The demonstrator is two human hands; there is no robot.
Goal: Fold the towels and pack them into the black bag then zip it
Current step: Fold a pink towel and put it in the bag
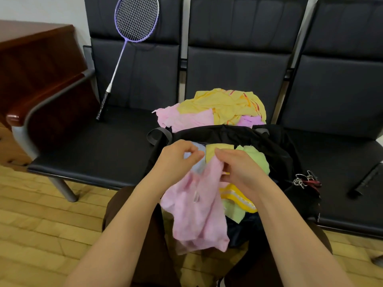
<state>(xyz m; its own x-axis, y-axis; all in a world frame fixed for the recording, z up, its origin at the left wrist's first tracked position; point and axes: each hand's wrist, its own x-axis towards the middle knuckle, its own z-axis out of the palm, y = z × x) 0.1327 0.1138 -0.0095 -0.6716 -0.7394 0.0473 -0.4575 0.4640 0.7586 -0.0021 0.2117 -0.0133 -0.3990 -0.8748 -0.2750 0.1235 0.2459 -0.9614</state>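
A pink towel point(196, 212) hangs down in front of the open black bag point(275, 146), which rests on the middle seat. My left hand point(176, 160) and my right hand point(238, 166) both pinch the towel's top edge, close together. Inside the bag lie a yellow folded towel point(219, 151), a light green towel point(257, 158), a pale blue one point(194, 164) and a yellow striped one point(236, 197). Behind the bag sits a loose pile of yellow towels point(223, 104) and pink towels point(180, 119).
A purple badminton racket point(132, 38) leans on the left seat of the black bench point(93, 154). Keys point(304, 180) lie right of the bag, and a black rolled object point(366, 181) on the right seat. A wooden cabinet point(37, 65) stands left. The floor is wood.
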